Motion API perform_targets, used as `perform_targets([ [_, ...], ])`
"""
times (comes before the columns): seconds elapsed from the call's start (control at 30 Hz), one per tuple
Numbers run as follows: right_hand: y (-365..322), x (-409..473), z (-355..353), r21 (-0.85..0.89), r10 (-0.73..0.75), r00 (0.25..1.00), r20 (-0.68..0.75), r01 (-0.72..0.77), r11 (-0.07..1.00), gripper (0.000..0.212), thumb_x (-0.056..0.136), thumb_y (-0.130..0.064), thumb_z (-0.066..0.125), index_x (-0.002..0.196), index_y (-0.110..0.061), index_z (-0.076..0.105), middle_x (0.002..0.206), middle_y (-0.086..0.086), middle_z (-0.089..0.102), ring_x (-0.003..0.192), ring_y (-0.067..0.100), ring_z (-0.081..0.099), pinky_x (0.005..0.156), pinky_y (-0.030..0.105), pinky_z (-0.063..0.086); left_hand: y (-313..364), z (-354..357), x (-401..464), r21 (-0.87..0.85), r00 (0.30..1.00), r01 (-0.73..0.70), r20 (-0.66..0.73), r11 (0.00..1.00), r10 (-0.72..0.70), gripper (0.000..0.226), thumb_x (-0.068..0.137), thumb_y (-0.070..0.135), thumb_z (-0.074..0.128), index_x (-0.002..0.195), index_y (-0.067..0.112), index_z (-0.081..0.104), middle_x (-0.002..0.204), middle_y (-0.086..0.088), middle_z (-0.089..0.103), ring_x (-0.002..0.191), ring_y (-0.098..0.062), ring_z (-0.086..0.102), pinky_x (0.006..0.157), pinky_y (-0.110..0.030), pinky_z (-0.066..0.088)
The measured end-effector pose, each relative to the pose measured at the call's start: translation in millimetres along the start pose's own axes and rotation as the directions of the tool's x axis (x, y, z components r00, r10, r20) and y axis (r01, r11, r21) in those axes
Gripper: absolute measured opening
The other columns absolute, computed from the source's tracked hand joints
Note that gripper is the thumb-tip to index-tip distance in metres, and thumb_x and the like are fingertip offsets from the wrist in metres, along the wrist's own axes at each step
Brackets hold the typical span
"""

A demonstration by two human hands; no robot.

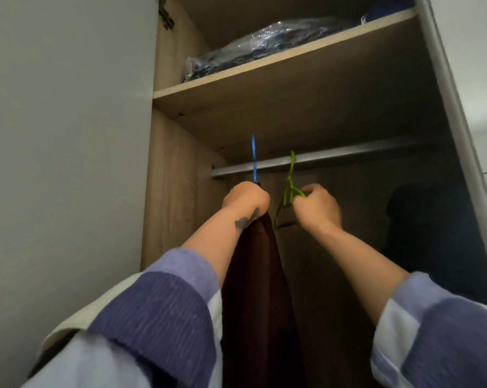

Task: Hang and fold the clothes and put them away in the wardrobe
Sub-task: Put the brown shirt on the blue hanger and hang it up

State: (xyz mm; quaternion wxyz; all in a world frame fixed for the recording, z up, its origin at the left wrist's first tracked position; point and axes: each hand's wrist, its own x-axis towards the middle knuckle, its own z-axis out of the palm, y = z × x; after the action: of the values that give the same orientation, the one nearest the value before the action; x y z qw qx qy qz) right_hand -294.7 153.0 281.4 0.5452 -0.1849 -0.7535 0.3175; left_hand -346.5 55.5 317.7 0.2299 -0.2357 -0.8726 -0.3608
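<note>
I've got both arms up inside the open wood-grain wardrobe (180, 191), reaching at 12 o'clock toward the grey metal hanging rail (334, 156). My left hand (246, 198) is clenched round the neck of a thin blue plastic hanger (254, 158) — hook pointing straight up, level with the rail, and I can't tell whether it is over the rail yet. Held high like that, I judge, so the hook can clear and drop on.

The dark maroon garment (257, 289) hangs off that hanger, straight down toward 6 o'clock between my forearms; it looks heavy, matte, draped in long vertical folds, no pattern visible.

My right hand (316, 208), at 3 o'clock from the left, has fingers closed on a green plastic hanger (290, 189) whose hook sits at the rail — probably steadying or sliding it aside to make room.

On the shelf above, at 12 o'clock, a clear-plastic-wrapped bundle of dark fabric (264, 43). Dark clothing (421, 233) hangs at 3 o'clock, deep in shadow.
</note>
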Motion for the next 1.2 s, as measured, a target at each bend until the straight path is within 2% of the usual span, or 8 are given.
perform_targets([
  [0.17, 13, 7, 14, 0.117, -0.031, 0.999, -0.009, 0.031, 0.993, 0.037, 0.088, -0.019, 0.048, 0.124, -0.017, 0.053, 0.118, 0.012, 0.064, 0.104, 0.031, 0.063, 0.093, 0.044, 0.050, 13, 18, 49, 0.130, 0.996, -0.079, 0.037, 0.988, 0.075, 0.037, 0.098, 0.018, 0.034, 0.125, 0.003, 0.055, 0.124, -0.013, 0.057, 0.117, -0.031, 0.055, 0.084, -0.032, 0.043],
  [0.37, 39, 2, 20, 0.097, -0.098, 0.994, -0.053, 0.103, 0.990, 0.033, 0.099, -0.022, 0.040, 0.130, -0.014, 0.050, 0.123, 0.014, 0.060, 0.114, 0.030, 0.055, 0.083, 0.028, 0.040, -11, 51, 71, 0.232, 0.987, -0.137, 0.117, 0.963, 0.113, 0.032, 0.095, 0.012, 0.041, 0.119, 0.002, 0.059, 0.115, -0.015, 0.061, 0.105, -0.029, 0.059, 0.082, -0.031, 0.045],
  [0.57, 34, -1, 24, 0.116, -0.108, 0.993, -0.052, 0.114, 0.987, 0.033, 0.099, -0.021, 0.040, 0.130, -0.012, 0.048, 0.120, 0.015, 0.061, 0.114, 0.031, 0.055, 0.089, 0.032, 0.042, -23, 54, 71, 0.179, 0.996, -0.077, 0.047, 0.981, 0.070, 0.030, 0.094, 0.011, 0.046, 0.117, 0.000, 0.060, 0.125, -0.016, 0.059, 0.115, -0.031, 0.057, 0.088, -0.032, 0.046],
  [0.73, 7, -4, 9, 0.114, -0.189, 0.981, -0.052, 0.194, 0.974, 0.034, 0.100, -0.018, 0.037, 0.130, -0.008, 0.047, 0.122, 0.016, 0.060, 0.117, 0.031, 0.052, 0.095, 0.036, 0.038, -36, 55, 33, 0.231, 0.991, -0.052, -0.111, 0.971, 0.080, 0.024, 0.087, 0.009, 0.051, 0.108, 0.005, 0.061, 0.114, -0.013, 0.063, 0.106, -0.032, 0.061, 0.075, -0.033, 0.045],
  [0.9, -13, -27, -5, 0.081, -0.187, 0.981, -0.048, 0.190, 0.978, 0.033, 0.100, -0.018, 0.036, 0.130, -0.007, 0.045, 0.123, 0.017, 0.059, 0.116, 0.031, 0.054, 0.090, 0.035, 0.041, -53, 71, -7, 0.313, 0.948, -0.115, -0.250, 0.943, 0.199, 0.049, 0.087, 0.008, 0.053, 0.133, 0.005, 0.037, 0.132, -0.013, 0.048, 0.122, -0.030, 0.048, 0.092, -0.043, 0.043],
  [1.0, -5, -55, -14, 0.070, -0.149, 0.989, -0.011, 0.149, 0.986, 0.033, 0.100, -0.018, 0.037, 0.130, -0.008, 0.046, 0.123, 0.015, 0.059, 0.116, 0.029, 0.054, 0.089, 0.032, 0.041, -66, 79, -24, 0.466, 0.817, -0.291, -0.333, 0.836, 0.470, 0.070, 0.088, 0.008, 0.050, 0.149, 0.005, 0.014, 0.153, -0.011, 0.026, 0.142, -0.024, 0.025, 0.113, -0.042, 0.021],
  [1.1, 13, -92, -24, 0.092, -0.072, 0.996, 0.057, 0.066, 0.994, 0.033, 0.099, -0.020, 0.038, 0.129, -0.010, 0.048, 0.122, 0.012, 0.060, 0.114, 0.027, 0.056, 0.094, 0.035, 0.045, -69, 94, -58, 0.217, 0.696, -0.602, -0.328, 0.768, 0.638, 0.068, 0.086, -0.002, 0.052, 0.147, 0.003, 0.024, 0.153, -0.013, 0.029, 0.143, -0.024, 0.025, 0.117, -0.033, 0.014],
  [1.2, 39, -135, -36, 0.115, 0.025, 0.986, 0.164, -0.044, 0.992, 0.031, 0.100, -0.023, 0.038, 0.126, -0.014, 0.050, 0.112, 0.009, 0.062, 0.105, 0.024, 0.060, 0.093, 0.040, 0.049, -68, 120, -99, -0.307, 0.904, -0.420, -0.221, 0.854, 0.365, 0.051, 0.097, 0.006, 0.037, 0.147, 0.009, 0.029, 0.152, -0.011, 0.033, 0.140, -0.022, 0.032, 0.110, -0.026, 0.025],
])
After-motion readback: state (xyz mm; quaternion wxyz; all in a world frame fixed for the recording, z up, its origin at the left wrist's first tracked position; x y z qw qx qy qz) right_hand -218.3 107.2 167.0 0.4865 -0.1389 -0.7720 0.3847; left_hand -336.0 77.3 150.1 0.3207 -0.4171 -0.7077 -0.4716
